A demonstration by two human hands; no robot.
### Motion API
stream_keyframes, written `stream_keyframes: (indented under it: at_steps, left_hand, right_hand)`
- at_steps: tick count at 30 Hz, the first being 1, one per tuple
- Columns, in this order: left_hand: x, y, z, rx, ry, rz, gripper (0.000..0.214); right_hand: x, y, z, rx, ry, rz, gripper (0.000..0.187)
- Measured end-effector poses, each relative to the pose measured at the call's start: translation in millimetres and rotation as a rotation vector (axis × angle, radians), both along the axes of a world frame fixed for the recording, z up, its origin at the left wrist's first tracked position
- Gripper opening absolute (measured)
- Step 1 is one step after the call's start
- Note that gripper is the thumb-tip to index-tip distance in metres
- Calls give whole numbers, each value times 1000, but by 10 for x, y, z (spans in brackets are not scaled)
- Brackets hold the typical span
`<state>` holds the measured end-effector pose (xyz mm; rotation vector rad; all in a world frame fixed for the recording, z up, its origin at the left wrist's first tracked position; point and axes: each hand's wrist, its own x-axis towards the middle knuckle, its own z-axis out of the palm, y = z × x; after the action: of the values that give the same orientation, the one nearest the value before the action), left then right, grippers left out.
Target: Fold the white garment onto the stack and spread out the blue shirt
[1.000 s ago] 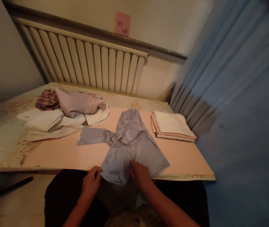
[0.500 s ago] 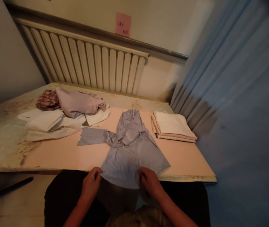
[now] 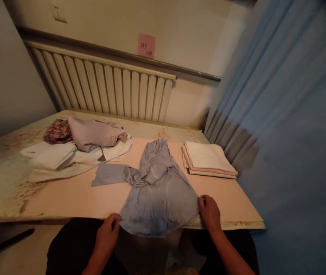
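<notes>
A grey-blue striped shirt [image 3: 163, 198] lies on the peach cloth, its collar toward the wall and its hem hanging over the table's front edge. One sleeve stretches out to the left, and the fabric is bunched and crumpled around the middle. My left hand [image 3: 107, 229] pinches the hem's left corner between thumb and fingers. At the opposite side, my right hand [image 3: 210, 212] has its fingers closed on the hem's right corner. Between both hands the hem is spread wide.
A pile of loose clothes, with a pale pink garment [image 3: 92, 131], white pieces and a red patterned one, lies at the left. To the right sits a folded stack [image 3: 210, 158]. A blue curtain [image 3: 289, 152] borders the right side; a radiator [image 3: 102, 86] stands behind the table.
My right hand has moved from the middle of the hem to its right corner and grips it there. The left hand keeps its corner. The view has tilted up slightly.
</notes>
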<state>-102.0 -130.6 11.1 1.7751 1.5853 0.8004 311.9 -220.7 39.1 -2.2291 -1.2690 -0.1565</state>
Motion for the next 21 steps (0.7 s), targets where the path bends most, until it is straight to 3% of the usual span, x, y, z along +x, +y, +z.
stream_keyframes:
  at_steps: [8,21]
  left_hand:
    - [-1,-7,-43,13,-11,-4,15]
    - [46,-15,-2,63,-3,28,15]
  right_hand:
    - [8,-37,-191,137,33,50,39]
    - [12,-36,-267,166,31,19,41]
